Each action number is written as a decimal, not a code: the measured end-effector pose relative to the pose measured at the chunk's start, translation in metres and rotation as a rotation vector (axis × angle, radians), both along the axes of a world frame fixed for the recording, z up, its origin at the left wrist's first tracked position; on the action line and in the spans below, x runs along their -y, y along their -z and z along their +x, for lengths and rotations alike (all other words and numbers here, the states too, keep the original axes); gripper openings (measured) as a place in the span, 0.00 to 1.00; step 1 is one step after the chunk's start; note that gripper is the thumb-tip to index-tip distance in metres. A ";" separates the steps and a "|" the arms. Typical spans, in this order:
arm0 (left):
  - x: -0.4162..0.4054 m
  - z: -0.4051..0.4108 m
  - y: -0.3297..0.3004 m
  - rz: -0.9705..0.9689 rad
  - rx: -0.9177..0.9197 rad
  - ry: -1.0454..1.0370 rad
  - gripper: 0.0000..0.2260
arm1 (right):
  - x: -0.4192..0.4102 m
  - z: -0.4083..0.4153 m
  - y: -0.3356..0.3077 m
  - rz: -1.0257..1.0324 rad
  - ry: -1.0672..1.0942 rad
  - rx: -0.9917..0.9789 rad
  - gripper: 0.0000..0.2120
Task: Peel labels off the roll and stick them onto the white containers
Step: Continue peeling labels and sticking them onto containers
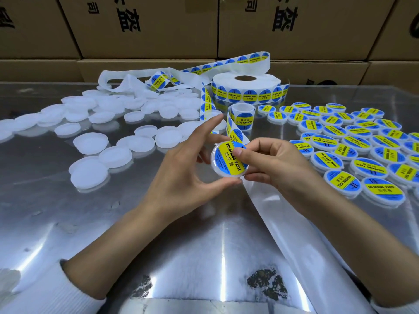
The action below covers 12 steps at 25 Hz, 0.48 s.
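A round white container (226,171) is held above the middle of the metal table, gripped at its rim by my left hand (186,168) between thumb and fingers. A blue and yellow "SOLDERING PASTE" label (231,158) lies on its top. My right hand (272,164) presses the label with its thumb while its fingers curl round the container's right side. The label strip (235,125) runs from just behind my hands back to the big white label roll (246,88).
Several unlabelled white containers (113,137) lie scattered at the left. Labelled containers (353,146) fill the right side. Empty backing paper (283,223) trails toward the front right and piles at the back left (127,80). Cardboard boxes (147,26) wall off the back.
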<state>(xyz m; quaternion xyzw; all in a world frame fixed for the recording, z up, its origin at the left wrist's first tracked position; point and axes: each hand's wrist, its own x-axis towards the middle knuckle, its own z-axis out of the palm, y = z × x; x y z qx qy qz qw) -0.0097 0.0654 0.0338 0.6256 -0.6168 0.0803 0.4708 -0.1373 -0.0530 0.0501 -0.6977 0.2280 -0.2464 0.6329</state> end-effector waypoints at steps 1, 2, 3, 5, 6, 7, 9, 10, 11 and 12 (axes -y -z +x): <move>0.000 -0.001 -0.001 -0.014 -0.013 -0.005 0.40 | -0.001 0.001 0.000 -0.007 -0.001 0.013 0.09; -0.001 -0.002 -0.001 -0.031 -0.022 -0.009 0.40 | -0.002 0.001 -0.001 -0.023 0.000 0.029 0.09; -0.001 -0.003 -0.002 -0.049 -0.027 -0.014 0.40 | -0.003 0.002 -0.001 -0.052 0.002 0.050 0.09; -0.001 -0.003 -0.002 -0.090 -0.028 -0.025 0.40 | -0.005 0.003 -0.002 -0.156 0.024 0.095 0.08; -0.001 -0.004 -0.002 -0.105 -0.031 -0.031 0.40 | -0.007 0.003 -0.002 -0.224 0.042 0.108 0.07; -0.001 -0.003 -0.001 -0.115 -0.039 -0.038 0.40 | -0.008 0.003 -0.001 -0.286 0.060 0.119 0.07; -0.001 -0.003 -0.001 -0.126 -0.068 -0.050 0.40 | -0.010 0.003 0.001 -0.351 0.073 0.147 0.06; -0.002 -0.003 -0.001 -0.130 -0.087 -0.055 0.39 | -0.011 0.004 0.002 -0.377 0.080 0.158 0.06; -0.001 -0.003 -0.001 -0.136 -0.104 -0.059 0.39 | -0.012 0.004 0.003 -0.412 0.096 0.158 0.06; -0.001 -0.003 0.000 -0.142 -0.115 -0.064 0.38 | -0.013 0.003 0.003 -0.456 0.116 0.145 0.07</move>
